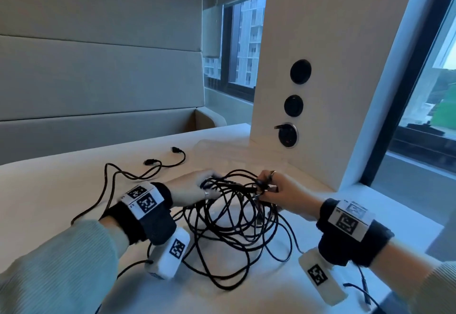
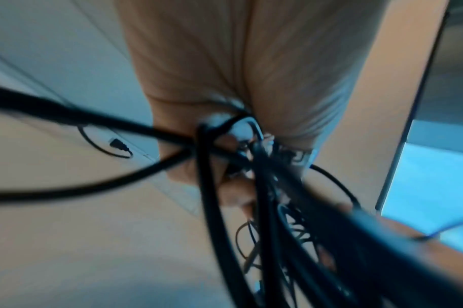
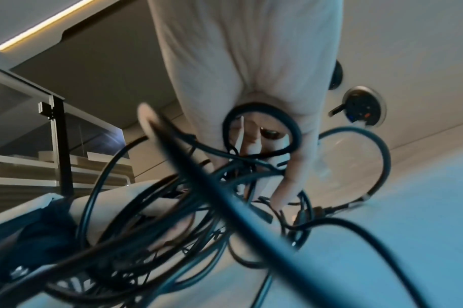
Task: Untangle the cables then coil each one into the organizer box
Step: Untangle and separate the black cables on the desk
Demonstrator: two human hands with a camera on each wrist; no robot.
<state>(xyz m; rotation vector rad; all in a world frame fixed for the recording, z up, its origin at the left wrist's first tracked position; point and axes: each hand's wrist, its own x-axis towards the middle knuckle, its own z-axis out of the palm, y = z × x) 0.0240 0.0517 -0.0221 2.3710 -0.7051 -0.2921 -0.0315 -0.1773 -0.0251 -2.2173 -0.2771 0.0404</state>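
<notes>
A loose tangle of black cables lies on the white table, rising to a bunch between my hands. My left hand reaches into the bunch from the left, and in the left wrist view its curled fingers grip several strands. From the right, my right hand pinches strands at the top of the bunch; the right wrist view shows a cable loop round its bent fingers. One strand with two plug ends trails off to the back left. No organizer box is in view.
A white pillar with three round sockets stands just behind the tangle; the lowest socket has a plug in it. Windows lie to the right, and a padded bench wall is behind. The table's right edge is close to my right wrist.
</notes>
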